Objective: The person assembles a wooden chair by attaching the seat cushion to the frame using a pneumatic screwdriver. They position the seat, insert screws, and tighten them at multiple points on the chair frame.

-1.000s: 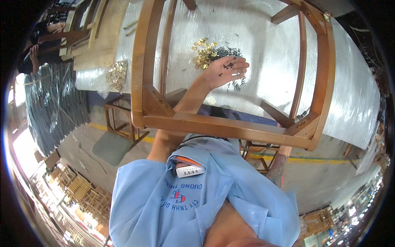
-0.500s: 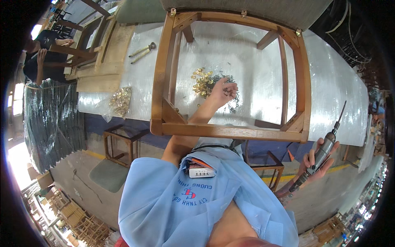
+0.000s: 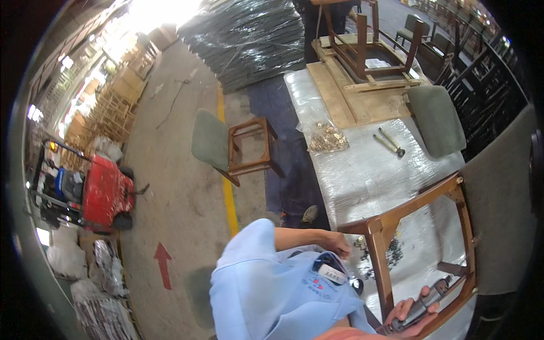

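My left hand [image 3: 338, 245] is closed beside the near left corner of a brown wooden chair frame [image 3: 381, 266]; whatever its fingers hold is hidden. In my right hand [image 3: 409, 318] is a grey power screwdriver [image 3: 426, 303], held over the frame's near right part. The frame lies on the wrapped table, joined to a grey-green upholstered back [image 3: 501, 209]. Inside its opening, a scatter of small black screws [image 3: 394, 253] rests on the wrapping. Small brass-coloured pieces [image 3: 360, 242] lie close to my left hand.
Pincers [image 3: 391, 143] and a bag of brass-coloured pieces [image 3: 328, 137] lie on the table [image 3: 351, 187]. Beyond are a grey-green pad [image 3: 437, 120], wooden boards [image 3: 340, 102] and another chair frame [image 3: 362, 54] near a person [image 3: 317, 28]. A chair [image 3: 246, 144] and red forklift [image 3: 107, 190] stand left.
The view has swung left. My left hand has left the screw pile and closed near the frame's corner. My right hand has brought the power screwdriver from beside the table to over the frame.
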Demonstrator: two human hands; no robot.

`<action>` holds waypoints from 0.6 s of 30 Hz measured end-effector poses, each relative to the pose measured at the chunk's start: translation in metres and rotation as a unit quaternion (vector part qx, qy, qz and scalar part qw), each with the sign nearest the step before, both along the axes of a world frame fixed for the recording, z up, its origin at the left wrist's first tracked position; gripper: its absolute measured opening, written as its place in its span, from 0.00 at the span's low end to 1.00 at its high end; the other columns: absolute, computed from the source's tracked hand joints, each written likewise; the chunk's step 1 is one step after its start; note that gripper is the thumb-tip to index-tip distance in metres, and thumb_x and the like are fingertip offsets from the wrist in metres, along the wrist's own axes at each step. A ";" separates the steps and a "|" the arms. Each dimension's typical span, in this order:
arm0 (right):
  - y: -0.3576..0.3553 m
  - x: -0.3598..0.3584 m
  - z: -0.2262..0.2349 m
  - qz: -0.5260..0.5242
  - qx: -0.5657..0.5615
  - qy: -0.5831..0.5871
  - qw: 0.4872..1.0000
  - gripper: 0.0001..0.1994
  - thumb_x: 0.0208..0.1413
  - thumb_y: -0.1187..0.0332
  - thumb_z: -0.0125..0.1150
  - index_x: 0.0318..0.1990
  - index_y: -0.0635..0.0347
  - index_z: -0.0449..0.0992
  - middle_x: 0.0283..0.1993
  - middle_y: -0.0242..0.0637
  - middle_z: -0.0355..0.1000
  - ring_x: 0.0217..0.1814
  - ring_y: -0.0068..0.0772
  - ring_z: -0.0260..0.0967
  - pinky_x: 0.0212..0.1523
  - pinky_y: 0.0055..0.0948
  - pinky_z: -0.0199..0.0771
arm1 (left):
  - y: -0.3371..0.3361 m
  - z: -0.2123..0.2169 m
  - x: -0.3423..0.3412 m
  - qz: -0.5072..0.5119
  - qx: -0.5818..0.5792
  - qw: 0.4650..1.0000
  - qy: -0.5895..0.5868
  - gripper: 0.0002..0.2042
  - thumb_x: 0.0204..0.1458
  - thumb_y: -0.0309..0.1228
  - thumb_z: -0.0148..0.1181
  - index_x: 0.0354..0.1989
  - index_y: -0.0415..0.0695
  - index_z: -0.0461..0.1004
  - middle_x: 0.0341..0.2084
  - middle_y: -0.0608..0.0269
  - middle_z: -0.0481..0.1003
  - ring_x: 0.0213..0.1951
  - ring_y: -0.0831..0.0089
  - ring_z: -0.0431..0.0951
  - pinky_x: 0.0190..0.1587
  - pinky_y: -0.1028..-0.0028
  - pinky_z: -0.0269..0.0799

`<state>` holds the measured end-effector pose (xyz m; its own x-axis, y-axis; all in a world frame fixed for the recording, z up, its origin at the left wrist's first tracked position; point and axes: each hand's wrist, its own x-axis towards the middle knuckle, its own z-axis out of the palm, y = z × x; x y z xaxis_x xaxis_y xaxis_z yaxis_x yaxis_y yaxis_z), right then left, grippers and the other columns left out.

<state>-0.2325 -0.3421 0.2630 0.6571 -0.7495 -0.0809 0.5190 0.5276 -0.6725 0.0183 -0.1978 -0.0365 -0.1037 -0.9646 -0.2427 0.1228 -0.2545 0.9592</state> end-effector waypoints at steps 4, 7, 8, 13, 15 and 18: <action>0.005 0.042 0.006 0.088 0.020 -0.075 0.993 0.18 0.67 0.49 0.43 0.46 0.51 0.72 0.50 0.47 0.68 0.19 0.33 0.62 0.18 0.26 0.64 | 0.071 0.013 0.010 0.261 0.209 0.911 0.241 0.13 0.60 0.34 0.59 0.36 0.33 0.78 0.28 0.57 0.79 0.29 0.72 0.78 0.30 0.74 0.73; -0.001 0.052 -0.011 0.088 -0.065 0.010 0.994 0.13 0.72 0.53 0.34 0.47 0.50 0.60 0.62 0.50 0.63 0.15 0.25 0.62 0.09 0.18 0.63 | 0.106 0.010 0.032 0.379 0.241 0.836 0.314 0.15 0.63 0.34 0.55 0.43 0.31 0.76 0.34 0.54 0.79 0.34 0.69 0.80 0.37 0.72 0.77; -0.002 0.056 -0.017 0.123 -0.059 -0.005 0.991 0.13 0.72 0.52 0.34 0.46 0.49 0.60 0.62 0.51 0.63 0.15 0.26 0.63 0.10 0.18 0.63 | 0.113 0.010 0.041 0.419 0.246 0.813 0.320 0.15 0.63 0.33 0.54 0.44 0.30 0.76 0.36 0.52 0.79 0.36 0.66 0.81 0.39 0.70 0.79; 0.015 0.091 -0.027 0.203 -0.011 -0.019 0.979 0.14 0.72 0.50 0.31 0.44 0.47 0.60 0.58 0.54 0.64 0.15 0.30 0.64 0.09 0.22 0.65 | 0.120 0.035 0.087 0.476 0.154 0.807 0.315 0.15 0.63 0.29 0.53 0.51 0.27 0.70 0.42 0.46 0.78 0.43 0.59 0.82 0.49 0.65 0.81; 0.028 0.106 -0.027 0.182 0.009 0.013 0.983 0.14 0.72 0.51 0.32 0.43 0.48 0.59 0.56 0.55 0.64 0.14 0.31 0.64 0.09 0.24 0.66 | 0.106 0.054 0.109 0.460 0.133 0.825 0.299 0.15 0.63 0.30 0.53 0.50 0.28 0.71 0.42 0.47 0.78 0.44 0.60 0.81 0.50 0.65 0.80; 0.039 0.128 -0.023 0.205 -0.004 0.010 0.979 0.14 0.72 0.52 0.33 0.43 0.48 0.60 0.54 0.54 0.64 0.13 0.31 0.64 0.09 0.25 0.66 | 0.074 0.094 0.136 0.430 0.111 0.848 0.289 0.15 0.64 0.32 0.55 0.48 0.30 0.73 0.42 0.48 0.78 0.43 0.63 0.81 0.49 0.68 0.80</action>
<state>-0.1049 -0.3031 0.2397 0.9007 -0.4245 -0.0921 0.2519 0.6831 -0.6855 0.1540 -0.1242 0.0573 0.4525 -0.6801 -0.5768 0.7875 0.0012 0.6163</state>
